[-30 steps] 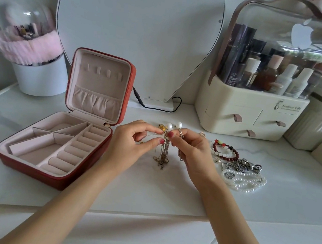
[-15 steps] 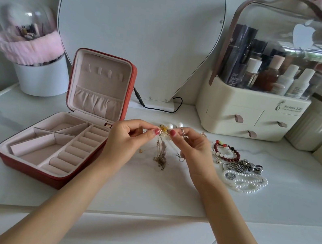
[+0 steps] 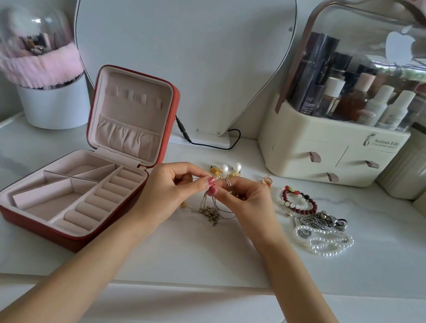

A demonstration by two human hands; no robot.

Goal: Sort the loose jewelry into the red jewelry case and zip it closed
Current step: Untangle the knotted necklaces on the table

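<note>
Both hands meet at the frame's centre: the left hand point(image 3: 170, 191) and right hand point(image 3: 244, 206) each pinch a thin gold chain point(image 3: 210, 211) dangling onto the white counter point(image 3: 218, 258). The red jewelry case point(image 3: 84, 182) lies open at nine o'clock of them; a pearl strand point(image 3: 327, 244) lies at three o'clock.

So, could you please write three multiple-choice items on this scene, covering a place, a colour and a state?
1. Where does the pearl strand lie?
A. inside the case
B. on the countertop, right of both hands
C. in a drawer

2. What colour is the jewelry case outside?
A. red
B. blue
C. black

3. How is the case lid?
A. zipped shut
B. open and upright
C. detached

Answers: B, it rests on the countertop beyond the right hand; A, its outer wall is red; B, the lining faces the camera.
</note>
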